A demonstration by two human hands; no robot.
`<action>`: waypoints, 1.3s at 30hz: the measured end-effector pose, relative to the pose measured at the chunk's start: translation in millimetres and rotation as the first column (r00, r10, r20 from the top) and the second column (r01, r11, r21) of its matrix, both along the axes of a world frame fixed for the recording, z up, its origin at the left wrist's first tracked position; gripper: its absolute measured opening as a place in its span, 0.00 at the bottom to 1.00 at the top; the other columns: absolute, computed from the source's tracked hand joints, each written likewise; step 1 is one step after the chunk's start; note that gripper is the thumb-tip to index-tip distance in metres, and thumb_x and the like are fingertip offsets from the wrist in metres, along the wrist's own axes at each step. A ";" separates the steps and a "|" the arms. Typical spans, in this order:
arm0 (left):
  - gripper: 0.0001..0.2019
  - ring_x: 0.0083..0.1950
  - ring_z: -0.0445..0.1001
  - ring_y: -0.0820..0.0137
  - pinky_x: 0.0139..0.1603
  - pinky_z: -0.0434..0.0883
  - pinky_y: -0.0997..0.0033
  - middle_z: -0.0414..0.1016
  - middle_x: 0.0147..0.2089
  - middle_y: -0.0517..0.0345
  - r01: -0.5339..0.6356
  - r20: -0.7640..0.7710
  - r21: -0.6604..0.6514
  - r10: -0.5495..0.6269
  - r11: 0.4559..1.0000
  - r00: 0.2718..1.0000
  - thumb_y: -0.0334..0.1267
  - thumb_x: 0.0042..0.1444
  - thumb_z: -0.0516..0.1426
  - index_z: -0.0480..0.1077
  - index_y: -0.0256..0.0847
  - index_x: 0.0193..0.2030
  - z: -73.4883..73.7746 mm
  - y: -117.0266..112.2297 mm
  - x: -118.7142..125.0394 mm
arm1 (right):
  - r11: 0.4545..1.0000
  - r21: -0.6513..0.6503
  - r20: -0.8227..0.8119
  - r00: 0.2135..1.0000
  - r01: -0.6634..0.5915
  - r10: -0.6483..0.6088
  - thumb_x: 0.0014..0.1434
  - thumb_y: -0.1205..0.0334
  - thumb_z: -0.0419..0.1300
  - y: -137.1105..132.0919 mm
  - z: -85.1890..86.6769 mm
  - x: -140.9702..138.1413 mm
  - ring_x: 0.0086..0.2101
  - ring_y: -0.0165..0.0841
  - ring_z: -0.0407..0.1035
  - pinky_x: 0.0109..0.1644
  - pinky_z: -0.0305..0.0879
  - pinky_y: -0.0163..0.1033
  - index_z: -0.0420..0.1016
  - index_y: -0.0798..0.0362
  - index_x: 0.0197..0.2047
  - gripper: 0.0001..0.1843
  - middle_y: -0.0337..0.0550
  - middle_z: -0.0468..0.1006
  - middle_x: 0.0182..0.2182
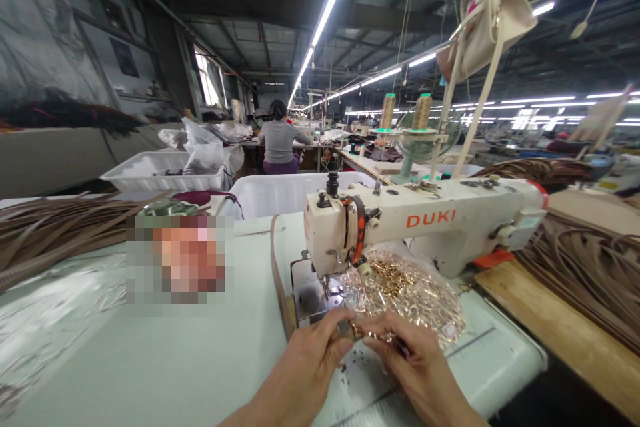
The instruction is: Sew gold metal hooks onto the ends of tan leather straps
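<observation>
My left hand (316, 355) is closed in a pinch just in front of the sewing machine (380, 220). A narrow brown strap (279, 273) runs down the table to behind this hand, and its end seems to come out between the fingertips. Close against it, my right hand (409, 347) pinches a small gold-coloured metal clasp (369, 335) at the strap's end; the fingers partly hide it. Just beyond both hands, a clear plastic bag of gold-coloured clasps (405, 287) lies under the machine's arm. The needle area (333, 287) is beyond my left fingertips.
Bundles of brown straps lie at the left (65, 227) and right (585, 280), the latter beside a wooden board (560, 340). White plastic tubs (165, 173) stand behind the table (200, 360). Thread cones (423, 113) rise behind the machine. A person (280, 140) sits farther back.
</observation>
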State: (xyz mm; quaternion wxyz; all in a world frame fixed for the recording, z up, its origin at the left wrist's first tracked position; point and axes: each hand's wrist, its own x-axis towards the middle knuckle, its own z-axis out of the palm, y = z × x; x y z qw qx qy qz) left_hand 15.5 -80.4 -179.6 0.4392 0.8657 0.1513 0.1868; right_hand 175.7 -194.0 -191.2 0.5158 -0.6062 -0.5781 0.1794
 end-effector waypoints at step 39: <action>0.03 0.30 0.69 0.72 0.31 0.61 0.77 0.69 0.27 0.65 -0.031 -0.019 0.113 0.034 0.993 0.999 0.34 0.62 0.53 0.66 0.41 0.37 4.0 1.1 -2.7 | 1.000 0.000 0.406 0.914 0.001 -0.001 0.60 0.63 0.55 -6.0 14.0 -4.1 0.28 0.29 0.67 0.33 0.59 0.33 0.73 0.52 0.36 0.06 0.38 0.73 0.28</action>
